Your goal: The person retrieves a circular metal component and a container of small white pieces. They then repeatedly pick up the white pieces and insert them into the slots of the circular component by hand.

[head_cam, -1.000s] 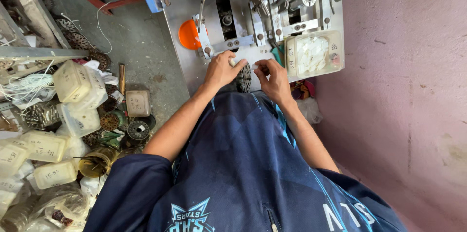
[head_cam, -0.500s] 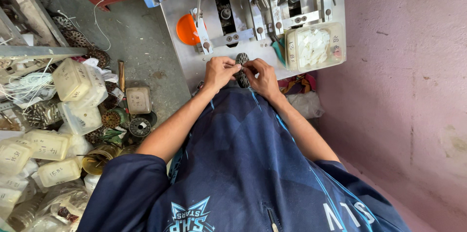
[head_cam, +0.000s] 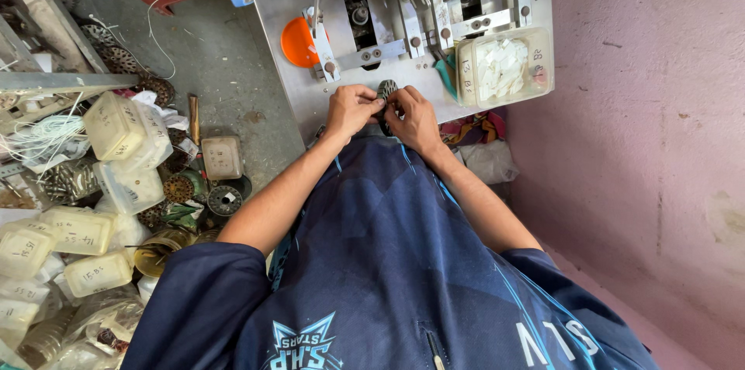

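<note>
Pinching a dark, ribbed round metal core (head_cam: pixel 386 90), left hand (head_cam: pixel 351 108) and right hand (head_cam: pixel 414 115) close around it.

A single head-worn camera looks steeply down the person's own chest and forearms, fairly close. The grey metal workbench (head_cam: pixel 303 98) fills the top of the frame, the pink plastered wall (head_cam: pixel 644 145) the right edge, and a floor pile of translucent plastic boxes (head_cam: pixel 116 137) the left.
</note>
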